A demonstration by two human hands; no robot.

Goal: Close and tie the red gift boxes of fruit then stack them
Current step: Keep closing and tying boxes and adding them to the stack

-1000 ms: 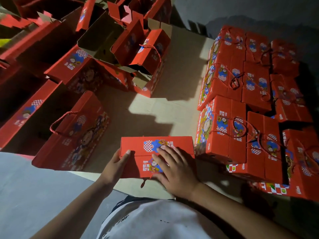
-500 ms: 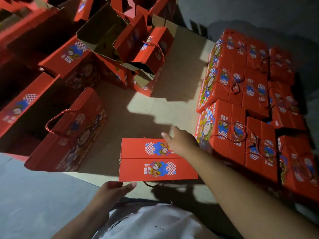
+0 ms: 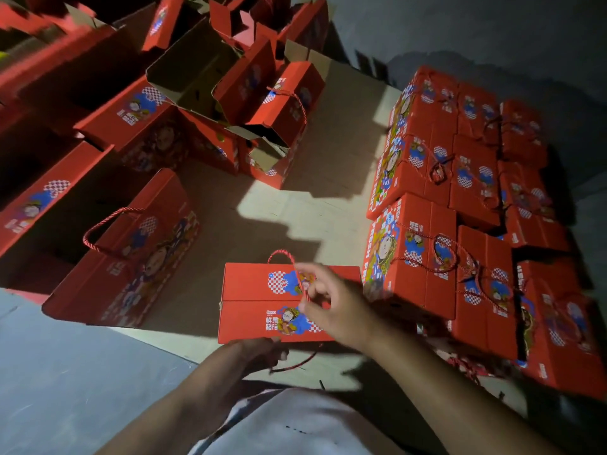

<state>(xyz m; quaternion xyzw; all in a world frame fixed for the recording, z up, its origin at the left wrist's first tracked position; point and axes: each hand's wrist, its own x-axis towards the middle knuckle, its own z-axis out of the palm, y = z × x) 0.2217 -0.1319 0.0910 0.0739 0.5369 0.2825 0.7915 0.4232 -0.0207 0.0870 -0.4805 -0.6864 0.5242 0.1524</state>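
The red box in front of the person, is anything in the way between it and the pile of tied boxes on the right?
Nothing visible blocks it. The closed box lies right beside the stack of tied boxes, with no object between. The right hand pinches the far rope handle over the lid; the left hand is at the near edge.

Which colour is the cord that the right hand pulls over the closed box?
Red twisted cord, pinched by the right hand; the head view shows it.

Right hand (image 3: 331, 300) pinches red cord (image 3: 289, 257) over closed gift box (image 3: 249, 300). Left hand (image 3: 253, 353) at box's near edge, by second cord (image 3: 295, 364). Tied boxes (image 3: 460, 198) stacked beyond right hand.
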